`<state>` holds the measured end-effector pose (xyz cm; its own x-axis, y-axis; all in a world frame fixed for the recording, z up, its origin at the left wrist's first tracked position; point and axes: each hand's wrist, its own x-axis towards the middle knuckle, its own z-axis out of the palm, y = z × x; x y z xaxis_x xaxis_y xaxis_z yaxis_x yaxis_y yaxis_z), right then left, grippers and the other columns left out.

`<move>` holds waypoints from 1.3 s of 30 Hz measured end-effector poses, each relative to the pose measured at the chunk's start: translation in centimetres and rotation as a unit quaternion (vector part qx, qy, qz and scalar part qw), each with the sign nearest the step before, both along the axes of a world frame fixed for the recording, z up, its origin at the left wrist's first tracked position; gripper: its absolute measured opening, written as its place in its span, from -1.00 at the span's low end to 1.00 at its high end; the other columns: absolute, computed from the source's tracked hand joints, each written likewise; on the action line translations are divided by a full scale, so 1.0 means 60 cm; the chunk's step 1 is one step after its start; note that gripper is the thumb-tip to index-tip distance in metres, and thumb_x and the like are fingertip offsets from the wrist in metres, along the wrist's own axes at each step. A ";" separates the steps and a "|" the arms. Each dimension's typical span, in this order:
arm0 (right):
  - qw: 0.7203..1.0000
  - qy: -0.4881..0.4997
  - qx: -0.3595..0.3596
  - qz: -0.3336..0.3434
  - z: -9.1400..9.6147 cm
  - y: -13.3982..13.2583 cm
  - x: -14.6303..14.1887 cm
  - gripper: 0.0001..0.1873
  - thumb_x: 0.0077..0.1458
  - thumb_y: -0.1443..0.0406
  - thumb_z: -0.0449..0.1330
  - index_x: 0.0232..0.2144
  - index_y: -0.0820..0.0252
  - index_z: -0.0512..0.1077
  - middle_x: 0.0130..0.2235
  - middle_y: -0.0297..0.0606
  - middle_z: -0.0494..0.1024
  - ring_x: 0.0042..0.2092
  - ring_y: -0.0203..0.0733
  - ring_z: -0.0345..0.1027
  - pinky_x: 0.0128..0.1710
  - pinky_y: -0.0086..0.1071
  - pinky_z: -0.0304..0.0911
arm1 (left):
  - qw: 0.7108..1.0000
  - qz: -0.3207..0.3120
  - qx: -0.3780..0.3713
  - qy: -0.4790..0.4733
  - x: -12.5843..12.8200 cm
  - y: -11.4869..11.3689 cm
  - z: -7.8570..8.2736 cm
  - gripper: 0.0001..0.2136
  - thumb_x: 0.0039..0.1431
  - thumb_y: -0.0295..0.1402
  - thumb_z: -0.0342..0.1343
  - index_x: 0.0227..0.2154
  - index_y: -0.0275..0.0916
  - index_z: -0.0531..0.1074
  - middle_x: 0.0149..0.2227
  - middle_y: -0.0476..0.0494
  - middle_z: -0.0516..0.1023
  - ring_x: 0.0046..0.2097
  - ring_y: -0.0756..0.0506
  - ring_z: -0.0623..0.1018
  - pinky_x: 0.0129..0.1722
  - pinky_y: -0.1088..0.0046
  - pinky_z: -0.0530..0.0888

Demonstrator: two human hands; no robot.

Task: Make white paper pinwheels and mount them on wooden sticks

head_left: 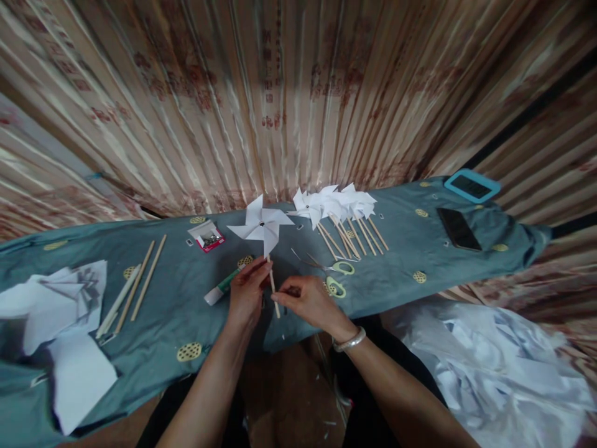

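Observation:
A white paper pinwheel (pixel 254 227) on a thin wooden stick is held up in front of me, its blades spread around a dark pin at the centre. My left hand (pixel 248 289) grips the stick just below the blades. Lower down, my right hand (pixel 305 300) pinches the same stick near its bottom end. Beside the left hand lies a green and white tube (pixel 218 292), partly hidden by that hand. Scissors with pale green handles (pixel 342 267) rest beyond the right hand. An open small box of pins (pixel 208 236) sits to the left of the pinwheel.
Several finished pinwheels (pixel 345 202) overlap at the back. On the left lie wooden sticks (pixel 148 280) and white paper pieces (pixel 81 379). A dark phone (pixel 458 228) and a blue-framed device (pixel 472 186) are at the right. A plastic bag of paper (pixel 494 367) stands below the cloth-covered table (pixel 392 283).

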<state>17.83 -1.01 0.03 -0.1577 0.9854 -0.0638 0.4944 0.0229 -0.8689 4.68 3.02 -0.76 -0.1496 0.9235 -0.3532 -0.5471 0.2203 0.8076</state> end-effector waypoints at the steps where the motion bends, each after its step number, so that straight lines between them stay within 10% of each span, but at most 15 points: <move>1: 1.000 0.002 0.000 -0.001 0.000 -0.002 -0.002 -0.82 0.09 0.20 0.29 -0.45 0.20 0.58 -0.51 -0.38 0.56 -0.48 -0.34 0.33 -0.46 -0.47 0.07 | 1.000 0.001 -0.002 -0.003 0.000 -0.001 0.001 -0.63 -0.53 -0.37 0.49 -0.49 -0.26 0.60 -0.46 -0.04 0.62 -0.41 0.03 0.52 -0.39 0.54 0.39; 15: 0.992 -0.104 0.055 -0.035 0.022 -0.005 0.005 -0.82 0.16 0.26 0.22 -0.44 0.18 0.57 -0.46 -0.34 0.61 -0.43 -0.29 0.41 -0.41 -0.46 0.12 | 0.998 -0.047 0.034 -0.021 0.000 -0.011 0.004 -0.62 -0.38 -0.32 0.47 -0.37 -0.27 0.61 -0.35 -0.08 0.63 -0.34 0.01 0.55 -0.32 0.52 0.43; 22: 0.923 -0.356 0.111 -0.090 0.042 0.037 0.058 -0.75 0.25 0.24 0.12 -0.36 0.17 0.56 -0.34 -0.23 0.65 -0.27 -0.19 0.50 -0.33 -0.42 0.14 | 0.998 -0.054 0.019 0.001 -0.010 -0.024 0.004 -0.61 -0.38 -0.31 0.48 -0.35 -0.24 0.62 -0.35 -0.10 0.62 -0.34 0.00 0.55 -0.33 0.53 0.42; 39: 0.865 -0.475 0.093 -0.136 0.030 0.082 0.120 -0.68 0.30 0.25 0.00 -0.27 0.27 0.53 -0.28 0.07 0.59 -0.16 0.01 0.46 -0.17 -0.28 0.27 | 0.994 -0.082 -0.022 0.070 -0.059 -0.061 0.012 -0.51 -0.52 -0.14 0.52 -0.42 -0.28 0.63 -0.41 -0.13 0.63 -0.37 -0.02 0.54 -0.35 0.50 0.44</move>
<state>25.04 3.89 1.85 0.1168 0.9851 0.1265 0.9920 -0.1096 -0.0623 1.13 -0.61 -0.07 -0.0495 0.9234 -0.3806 -0.3834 0.3343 0.8610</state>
